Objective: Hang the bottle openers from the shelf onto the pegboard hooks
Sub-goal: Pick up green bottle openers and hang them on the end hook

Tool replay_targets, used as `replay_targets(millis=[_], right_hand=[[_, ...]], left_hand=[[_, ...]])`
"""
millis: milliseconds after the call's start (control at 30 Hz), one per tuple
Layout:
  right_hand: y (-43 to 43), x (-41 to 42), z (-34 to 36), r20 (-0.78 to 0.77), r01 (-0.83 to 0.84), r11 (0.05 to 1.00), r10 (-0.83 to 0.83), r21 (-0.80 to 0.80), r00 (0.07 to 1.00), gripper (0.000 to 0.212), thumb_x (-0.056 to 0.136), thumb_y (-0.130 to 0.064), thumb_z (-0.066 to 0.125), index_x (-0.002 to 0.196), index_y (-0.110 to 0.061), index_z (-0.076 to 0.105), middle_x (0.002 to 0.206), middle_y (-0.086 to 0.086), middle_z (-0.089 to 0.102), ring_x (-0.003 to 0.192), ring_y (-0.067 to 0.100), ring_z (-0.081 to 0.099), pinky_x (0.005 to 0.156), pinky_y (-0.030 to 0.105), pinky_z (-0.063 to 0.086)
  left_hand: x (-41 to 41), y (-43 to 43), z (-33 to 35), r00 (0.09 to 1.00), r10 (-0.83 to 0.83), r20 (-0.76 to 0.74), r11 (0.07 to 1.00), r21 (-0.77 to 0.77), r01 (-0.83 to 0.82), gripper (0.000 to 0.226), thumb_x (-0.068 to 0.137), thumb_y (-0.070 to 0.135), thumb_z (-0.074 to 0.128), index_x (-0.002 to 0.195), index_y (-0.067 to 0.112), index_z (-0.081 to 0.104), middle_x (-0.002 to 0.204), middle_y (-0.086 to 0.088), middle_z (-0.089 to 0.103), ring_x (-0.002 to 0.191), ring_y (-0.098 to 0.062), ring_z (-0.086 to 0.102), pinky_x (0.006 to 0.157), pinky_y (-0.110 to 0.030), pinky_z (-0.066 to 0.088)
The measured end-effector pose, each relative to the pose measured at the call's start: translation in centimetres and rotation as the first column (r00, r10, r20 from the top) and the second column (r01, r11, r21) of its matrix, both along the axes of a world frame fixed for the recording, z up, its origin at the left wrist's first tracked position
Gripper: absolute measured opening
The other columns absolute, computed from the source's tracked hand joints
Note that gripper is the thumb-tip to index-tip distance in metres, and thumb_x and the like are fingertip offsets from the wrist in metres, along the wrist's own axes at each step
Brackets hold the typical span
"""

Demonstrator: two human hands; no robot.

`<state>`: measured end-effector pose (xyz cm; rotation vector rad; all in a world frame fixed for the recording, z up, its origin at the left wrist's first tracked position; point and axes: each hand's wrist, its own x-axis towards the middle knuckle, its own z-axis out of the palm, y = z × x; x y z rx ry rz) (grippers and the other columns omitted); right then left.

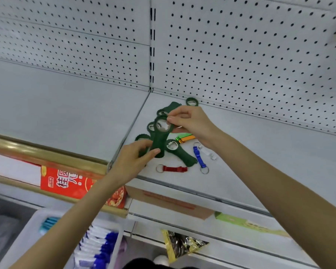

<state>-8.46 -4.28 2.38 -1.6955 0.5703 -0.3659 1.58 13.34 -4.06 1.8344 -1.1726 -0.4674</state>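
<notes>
1. Held item: a dark green bottle opener (159, 138) is held just above the shelf (241, 152), ring head up and handle end down, clear of the pile beneath it.
2. Left hand (136, 160) — its grip is curled round the handle end, with the thumb lying across the front.
3. Right hand (190, 121) — its grip pinches the rim of the ring head between thumb and fingertips.
4. On the shelf: more green bottle openers (179, 154) lie overlapping under and beside the held one. Near them are a red keychain opener (174, 169), a blue keychain opener (199, 157) and an orange-and-green pair (185, 137).
5. Pegboard (241, 55): it rises directly behind the shelf, and no hook can be made out on the part in view.
6. Step in hand (judged): one opener has been picked up and is being oriented, and nothing is hung yet.
7. Next move (judged): a hook must first be located. The ring opening then needs squaring to the hook tip and threading on, and the right-hand pinch seems suited to guiding this.
</notes>
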Motion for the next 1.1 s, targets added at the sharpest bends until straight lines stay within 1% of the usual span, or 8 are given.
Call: replay_targets(millis=[100, 200, 433, 533, 600, 733, 867, 1100], right_hand=[[0.9, 1.5, -0.4, 0.029, -0.018, 0.999, 0.017, 0.028, 0.999, 0.006, 0.087, -0.007, 0.067, 0.091, -0.01, 0.069, 0.088, 0.008, 0.072, 0.078, 0.015, 0.071, 0.07, 0.025, 0.058], [1.2, 2.7, -0.9, 0.017, -0.05, 0.998, 0.049, 0.029, 0.999, 0.009, 0.087, -0.009, 0.067, 0.096, -0.01, 0.069, 0.089, 0.007, 0.072, 0.078, 0.012, 0.071, 0.068, 0.022, 0.057], [-2.9, 3.4, -3.1, -0.111, 0.089, 0.96, -0.123, -0.265, 0.986, 0.021, 0.083, -0.014, 0.073, 0.103, -0.013, 0.068, 0.1, 0.003, 0.07, 0.097, 0.017, 0.066, 0.08, 0.027, 0.057], [-5.6, 3.8, -3.7, -0.193, 0.12, 0.933, -0.193, -0.339, 0.962, 0.034, 0.081, -0.017, 0.074, 0.114, -0.011, 0.065, 0.114, 0.005, 0.065, 0.105, 0.019, 0.06, 0.092, 0.029, 0.05], [-6.9, 4.3, -4.1, -0.222, 0.114, 0.923, -0.206, -0.368, 0.953, 0.043, 0.08, -0.02, 0.075, 0.12, -0.014, 0.06, 0.119, 0.001, 0.059, 0.108, 0.017, 0.054, 0.09, 0.027, 0.044], [-8.7, 6.0, -4.6, -0.313, -0.063, 0.876, -0.103, -0.478, 0.944, 0.061, 0.078, -0.031, 0.077, 0.132, -0.02, 0.051, 0.13, -0.002, 0.047, 0.118, 0.014, 0.041, 0.098, 0.027, 0.034], [-9.9, 8.0, -4.5, -0.492, -0.358, 0.714, 0.022, -0.602, 0.87, 0.065, 0.079, -0.04, 0.074, 0.136, -0.02, 0.05, 0.138, 0.005, 0.05, 0.128, 0.021, 0.042, 0.107, 0.031, 0.031], [-10.8, 9.7, -4.2, -0.606, -0.509, 0.664, 0.104, -0.548, 0.788, 0.059, 0.079, -0.047, 0.072, 0.131, -0.025, 0.054, 0.135, 0.002, 0.049, 0.124, 0.019, 0.043, 0.103, 0.031, 0.035]], left_hand=[[0.8, 0.7, 0.0, 0.969, 0.093, -0.23, 0.995, -0.024, -0.101, 0.011, 0.091, 0.019, 0.063, 0.098, 0.022, 0.071, 0.091, 0.009, 0.074, 0.085, -0.005, 0.069, 0.077, -0.019, 0.054], [1.5, 1.8, 0.2, 0.871, 0.151, -0.468, 0.981, -0.036, -0.19, 0.009, 0.089, 0.009, 0.063, 0.095, 0.009, 0.071, 0.088, -0.01, 0.075, 0.073, -0.021, 0.073, 0.067, -0.024, 0.059], [3.3, 4.2, -0.5, 0.803, 0.235, -0.548, 0.958, -0.007, -0.285, 0.009, 0.091, 0.01, 0.062, 0.094, 0.009, 0.069, 0.08, -0.008, 0.075, 0.074, -0.022, 0.073, 0.063, -0.022, 0.057], [3.7, 4.1, -0.3, 0.782, 0.23, -0.579, 0.959, -0.004, -0.285, 0.01, 0.092, 0.01, 0.06, 0.096, 0.01, 0.069, 0.082, -0.005, 0.076, 0.077, -0.02, 0.073, 0.066, -0.023, 0.058], [3.7, 3.7, 0.0, 0.761, 0.221, -0.61, 0.959, -0.008, -0.285, 0.011, 0.092, 0.01, 0.059, 0.096, 0.01, 0.069, 0.082, -0.006, 0.076, 0.079, -0.02, 0.073, 0.066, -0.022, 0.058], [3.6, 2.7, 0.3, 0.728, 0.202, -0.655, 0.961, -0.012, -0.277, 0.012, 0.093, 0.009, 0.058, 0.097, 0.009, 0.069, 0.083, -0.006, 0.076, 0.078, -0.02, 0.074, 0.065, -0.02, 0.057], [3.6, 1.8, 0.4, 0.712, 0.191, -0.676, 0.964, -0.008, -0.266, 0.012, 0.093, 0.009, 0.058, 0.095, 0.01, 0.07, 0.082, -0.006, 0.076, 0.078, -0.021, 0.074, 0.068, -0.021, 0.057], [3.5, 1.2, 0.1, 0.7, 0.212, -0.682, 0.96, 0.012, -0.279, 0.011, 0.092, 0.009, 0.059, 0.094, 0.011, 0.07, 0.082, -0.005, 0.076, 0.077, -0.018, 0.074, 0.064, -0.018, 0.056]])
